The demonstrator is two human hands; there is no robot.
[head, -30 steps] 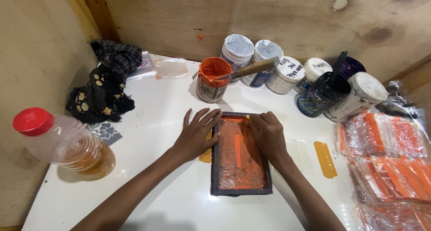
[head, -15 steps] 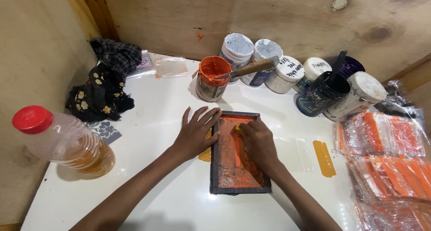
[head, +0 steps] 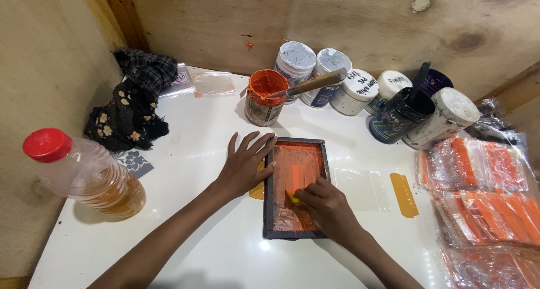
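2 hands work an orange-inked printing frame (head: 295, 189) on a white worktop (head: 185, 171).

The left hand (head: 246, 164) lies flat, fingers spread, on the frame's left edge. The right hand (head: 325, 206) closes its grip on a small yellow scraper (head: 293, 197), mostly hidden beneath the fingers. Whatever lies under the frame cannot be seen.

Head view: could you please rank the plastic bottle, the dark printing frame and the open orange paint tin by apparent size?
1. Plastic bottle, though it looks only slightly larger than the frame, and nearness may inflate it.
2. Dark printing frame.
3. Orange paint tin, clearly smallest.
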